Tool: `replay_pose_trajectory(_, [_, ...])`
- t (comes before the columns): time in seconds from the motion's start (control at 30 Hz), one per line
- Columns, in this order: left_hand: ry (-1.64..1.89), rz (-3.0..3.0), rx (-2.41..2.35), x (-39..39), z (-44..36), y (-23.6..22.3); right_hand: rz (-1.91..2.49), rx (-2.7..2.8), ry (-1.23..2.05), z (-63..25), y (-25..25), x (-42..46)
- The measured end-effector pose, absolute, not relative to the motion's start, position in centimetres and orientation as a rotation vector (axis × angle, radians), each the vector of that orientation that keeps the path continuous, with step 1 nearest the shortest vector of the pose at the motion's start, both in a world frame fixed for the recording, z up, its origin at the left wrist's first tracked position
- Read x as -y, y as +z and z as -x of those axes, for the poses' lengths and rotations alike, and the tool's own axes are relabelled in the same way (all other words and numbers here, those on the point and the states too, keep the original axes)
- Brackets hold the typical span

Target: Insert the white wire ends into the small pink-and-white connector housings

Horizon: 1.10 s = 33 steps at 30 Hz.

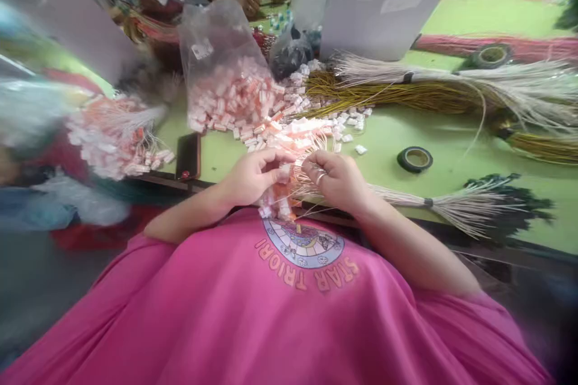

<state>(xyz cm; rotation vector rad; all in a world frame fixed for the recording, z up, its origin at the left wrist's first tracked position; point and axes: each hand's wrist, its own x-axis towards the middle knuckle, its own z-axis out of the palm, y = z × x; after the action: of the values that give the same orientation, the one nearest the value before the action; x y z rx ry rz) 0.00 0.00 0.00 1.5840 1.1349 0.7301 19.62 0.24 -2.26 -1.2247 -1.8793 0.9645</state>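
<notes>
Wires (300, 180), thin and pale, fan out between the two hands, right at the tips of both grips. The left hand (251, 177) has thumb and forefinger pressed together around what looks, through the glare and blur, like a small white plug (285, 169). Just across from it, the right hand (339, 179), a ring on one finger, pinches the wires close to that plug. Both hands are at the near edge of the green desk (374, 138), with white and orange pieces hanging below the left fingertips.

Beyond the hands, a heap of white and orange plugs (266, 114) spreads from a clear bag (214, 30). A phone (188, 155) lies left of the left hand. Right of the right hand are a tape roll (405, 161) and, nearer the edge, a taped bundle (469, 207) with dark ends. Across the desk, a co-worker's hands (246, 0) are close together
</notes>
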Motion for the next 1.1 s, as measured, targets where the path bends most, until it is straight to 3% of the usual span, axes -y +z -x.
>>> replay_pose_trajectory(0.67, [0.764,-2.095,-1.129,-0.08,-0.70,-0.10,1.207,1.832,0.954,-19.08,-3.10,0.75])
replay_pose_trajectory(1.1, [0.761,-2.106,-1.121,0.23,-0.54,-0.37,1.173,1.861,0.929,-19.20,-2.99,0.71])
